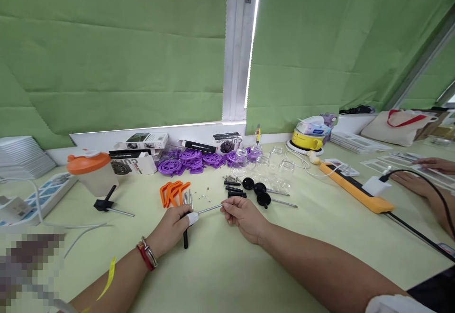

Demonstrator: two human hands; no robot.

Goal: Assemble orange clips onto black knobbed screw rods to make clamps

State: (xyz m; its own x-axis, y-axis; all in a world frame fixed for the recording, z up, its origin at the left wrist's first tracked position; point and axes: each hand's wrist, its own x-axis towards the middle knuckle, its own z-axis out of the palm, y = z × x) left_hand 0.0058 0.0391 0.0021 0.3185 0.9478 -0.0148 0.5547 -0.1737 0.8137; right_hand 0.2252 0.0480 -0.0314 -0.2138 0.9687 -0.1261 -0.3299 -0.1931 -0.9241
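Note:
My left hand [173, 230] grips one end of a thin metal rod [209, 208]; its fingertip wears a white cover, and a black stick [185, 238] pokes down from under the hand. My right hand [242, 216] pinches the rod's other end between thumb and fingers. Both hands hover just above the pale green table [227, 265]. Just beyond them lie orange plastic pieces [173, 192], black round-headed pins [261, 194], short black tubes [235, 191] and small springs [232, 179].
Purple plastic wheels [192, 160], boxes [144, 142] and clear glass jars [280, 166] line the back. An orange-lidded cup [91, 170] and a black stand [105, 203] are at left. A yellow power strip [357, 190] and another person's hands [423, 178] are at right.

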